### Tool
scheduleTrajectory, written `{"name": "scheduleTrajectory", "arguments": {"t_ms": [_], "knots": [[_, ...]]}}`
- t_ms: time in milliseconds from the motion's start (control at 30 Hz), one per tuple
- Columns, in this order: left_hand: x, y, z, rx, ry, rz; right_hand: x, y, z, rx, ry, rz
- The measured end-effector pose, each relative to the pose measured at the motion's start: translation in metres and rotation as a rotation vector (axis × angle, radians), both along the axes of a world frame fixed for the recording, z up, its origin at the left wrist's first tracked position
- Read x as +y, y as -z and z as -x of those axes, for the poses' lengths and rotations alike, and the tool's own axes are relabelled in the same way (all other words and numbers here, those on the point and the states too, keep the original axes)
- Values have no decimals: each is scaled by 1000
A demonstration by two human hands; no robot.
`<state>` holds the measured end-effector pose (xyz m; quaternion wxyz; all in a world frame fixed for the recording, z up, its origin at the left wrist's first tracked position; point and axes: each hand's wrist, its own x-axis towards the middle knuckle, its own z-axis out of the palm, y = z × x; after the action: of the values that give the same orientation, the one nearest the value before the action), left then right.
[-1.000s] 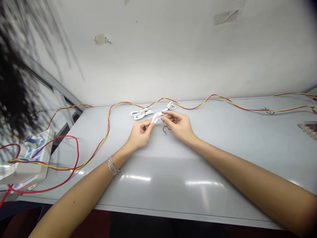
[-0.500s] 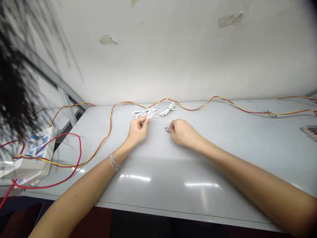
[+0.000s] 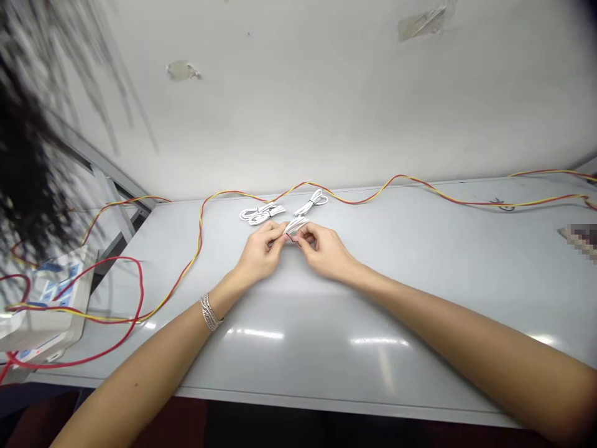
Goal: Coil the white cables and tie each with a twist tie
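Gripping white cable bundle (image 3: 297, 224) in left hand (image 3: 261, 252), fingers closed; right hand (image 3: 326, 250) pinching black tie (image 3: 293, 239) at its near side. Bundle sits between both hands, toward wall (image 3: 303, 112). Just behind: left coil (image 3: 262, 214) and right coil (image 3: 311, 203), both white, tied. Red-yellow wire (image 3: 354, 203) snakes behind them, bending down left toward white power strip (image 3: 69, 323); red cable (image 3: 141, 280) loops beside it. Front table edge (image 3: 280, 400) runs under both forearms; grey tabletop (image 3: 443, 255) stretches right of right hand.
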<state>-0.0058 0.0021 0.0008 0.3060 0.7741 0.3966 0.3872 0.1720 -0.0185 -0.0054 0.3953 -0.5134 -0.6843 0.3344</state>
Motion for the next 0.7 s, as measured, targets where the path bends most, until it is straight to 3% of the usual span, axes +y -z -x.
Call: {"name": "scheduleTrajectory", "arguments": {"t_ms": [233,467,600,700], "knots": [[-6,-5,-7,-169,-51,76,-1,-2,2,45,-17,10],[-4,-11,-5,-471,36,487,8,1,-2,272,-115,125],[-2,-17,1,-442,122,578,12,-6,-9,404,-285,232],[-2,-25,5,-295,237,544,14,-15,-16,419,-415,344]]}}
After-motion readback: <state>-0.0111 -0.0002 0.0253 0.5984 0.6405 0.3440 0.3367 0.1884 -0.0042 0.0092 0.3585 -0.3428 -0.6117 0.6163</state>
